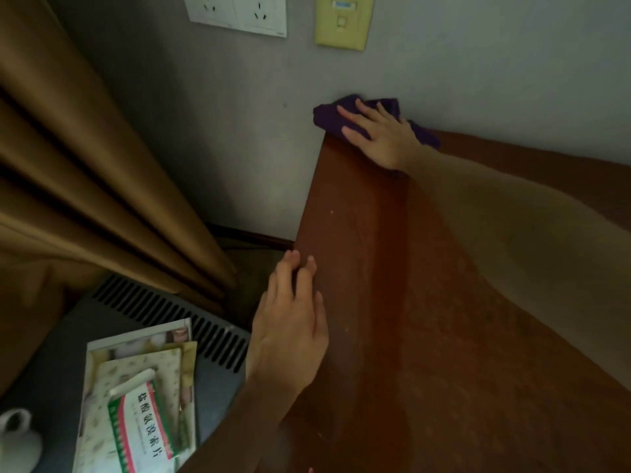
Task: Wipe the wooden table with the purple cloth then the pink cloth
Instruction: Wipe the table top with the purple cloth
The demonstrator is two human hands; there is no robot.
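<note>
The purple cloth lies bunched at the far left corner of the wooden table, right against the grey wall. My right hand presses flat on top of it with straight, spread fingers. My left hand rests with straight fingers on the table's left edge, nearer to me. The pink cloth is not in view.
Brown curtains hang at the left. Below them a grey vented unit carries a stack of booklets, a medicine box and a white cup. Wall sockets and a yellow plate sit above the table.
</note>
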